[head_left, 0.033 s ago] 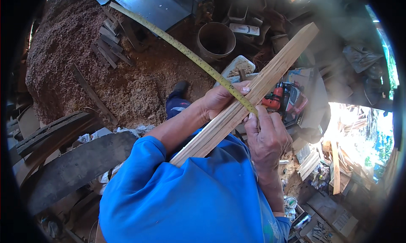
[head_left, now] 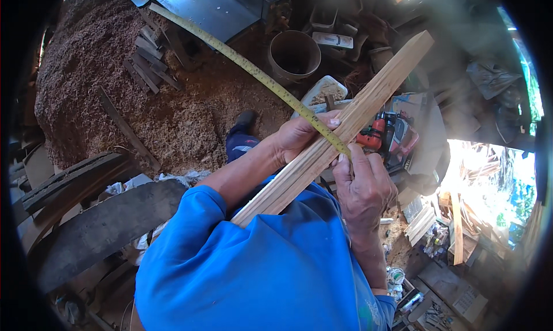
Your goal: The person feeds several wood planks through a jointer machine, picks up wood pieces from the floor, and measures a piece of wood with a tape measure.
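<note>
A pale, rough-sawn wooden strip (head_left: 383, 86) slants from my chest up to the far right, its far end tapered. My left hand (head_left: 296, 136) holds it from the left near its middle, thumb on the edge and fingers hidden underneath. A yellow tape measure blade (head_left: 247, 66) crosses the strip beside that thumb and stretches out to the far left. At the strip's right edge, my right hand (head_left: 366, 184) pinches the near end of the blade between thumb and forefinger. The tape's case does not show.
A red and black power tool (head_left: 374, 135) lies just beyond my right hand. Farther off stand a round bucket (head_left: 295, 54) and a blue-grey metal machine table (head_left: 207, 11). Sawdust (head_left: 184, 123) is heaped at left, with dark curved boards (head_left: 115, 227) nearer me.
</note>
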{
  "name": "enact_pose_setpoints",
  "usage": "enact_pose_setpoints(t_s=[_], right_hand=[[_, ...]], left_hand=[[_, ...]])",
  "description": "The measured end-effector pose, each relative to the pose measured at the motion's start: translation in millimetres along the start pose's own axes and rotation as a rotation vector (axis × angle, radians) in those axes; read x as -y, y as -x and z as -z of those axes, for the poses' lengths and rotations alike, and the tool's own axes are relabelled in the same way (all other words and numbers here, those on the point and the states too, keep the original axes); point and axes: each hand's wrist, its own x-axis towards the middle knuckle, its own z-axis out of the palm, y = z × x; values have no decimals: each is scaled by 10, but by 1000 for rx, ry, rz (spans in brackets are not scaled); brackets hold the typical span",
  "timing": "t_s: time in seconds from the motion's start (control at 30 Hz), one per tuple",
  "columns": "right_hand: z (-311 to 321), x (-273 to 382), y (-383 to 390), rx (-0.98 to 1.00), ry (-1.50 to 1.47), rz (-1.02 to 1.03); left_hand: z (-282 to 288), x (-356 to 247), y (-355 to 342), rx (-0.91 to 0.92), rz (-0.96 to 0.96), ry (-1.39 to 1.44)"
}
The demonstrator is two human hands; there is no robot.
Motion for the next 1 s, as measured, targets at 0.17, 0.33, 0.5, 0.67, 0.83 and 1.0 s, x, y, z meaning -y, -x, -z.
enact_pose_setpoints(t_s=[0.17, 0.33, 0.5, 0.67, 0.83, 1.0], right_hand=[[-11, 16, 22, -10, 33, 5], [-6, 31, 21, -13, 56, 3], [18, 34, 23, -6, 44, 8], [56, 63, 15, 57, -7, -73], [7, -25, -7, 18, 8, -22], [4, -52, -41, -5, 6, 20]], left_hand=[[15, 20, 10, -32, -20, -39], [54, 32, 18, -31, -6, 16], [47, 36, -2, -11, -18, 53], [30, 24, 11, 8, -9, 78], [-18, 29, -35, -33, -31, 64], [39, 13, -54, -61, -32, 62]])
